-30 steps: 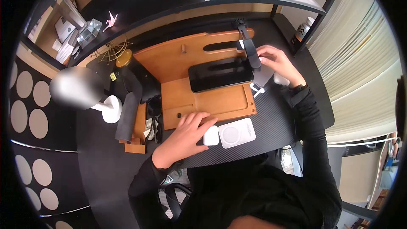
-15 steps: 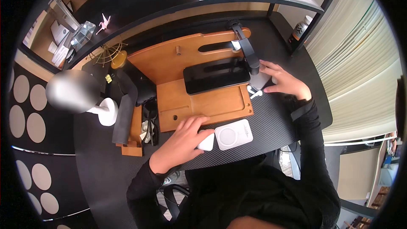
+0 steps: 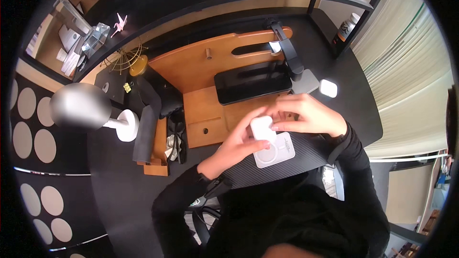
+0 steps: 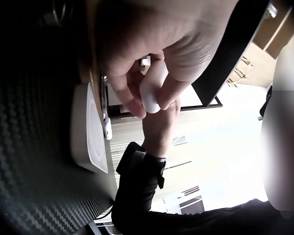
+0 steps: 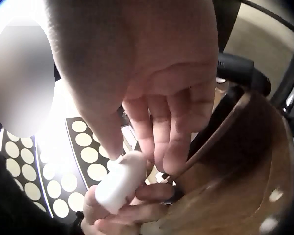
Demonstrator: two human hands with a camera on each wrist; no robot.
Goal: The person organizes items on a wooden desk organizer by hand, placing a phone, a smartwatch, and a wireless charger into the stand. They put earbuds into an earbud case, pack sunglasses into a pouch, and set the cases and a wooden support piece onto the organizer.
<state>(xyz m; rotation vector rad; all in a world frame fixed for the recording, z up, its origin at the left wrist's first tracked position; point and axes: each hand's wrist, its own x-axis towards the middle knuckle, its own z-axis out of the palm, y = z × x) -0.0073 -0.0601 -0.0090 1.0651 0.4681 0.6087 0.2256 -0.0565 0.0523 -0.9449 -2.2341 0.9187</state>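
My left hand (image 3: 239, 138) holds a small white earbud case (image 3: 262, 128), clasped between fingers and thumb above the desk's front part. At the case's upper end, the thumb and fingertips of my right hand (image 3: 308, 117) pinch it; the right wrist view shows them at the end of the case (image 5: 120, 181). Below the hands lies a flat white slab with a ring marking (image 3: 286, 150), partly covered by the left hand in the head view. From the left wrist, that slab (image 4: 85, 127) appears beside the hand, with a white earbud stem (image 4: 108, 128) beyond it.
A wooden stand (image 3: 201, 100) bears a black phone (image 3: 251, 83) and a black strap-like arm (image 3: 288, 57). To its right lie a grey slab (image 3: 306, 82) and another white case (image 3: 328, 88). A white lamp base (image 3: 127, 126) and glasses (image 3: 177, 131) are at left.
My left hand has lifted the earbud case from the desk and carried it rightward over the ringed slab. My right hand has come from the grey slab area to meet it.
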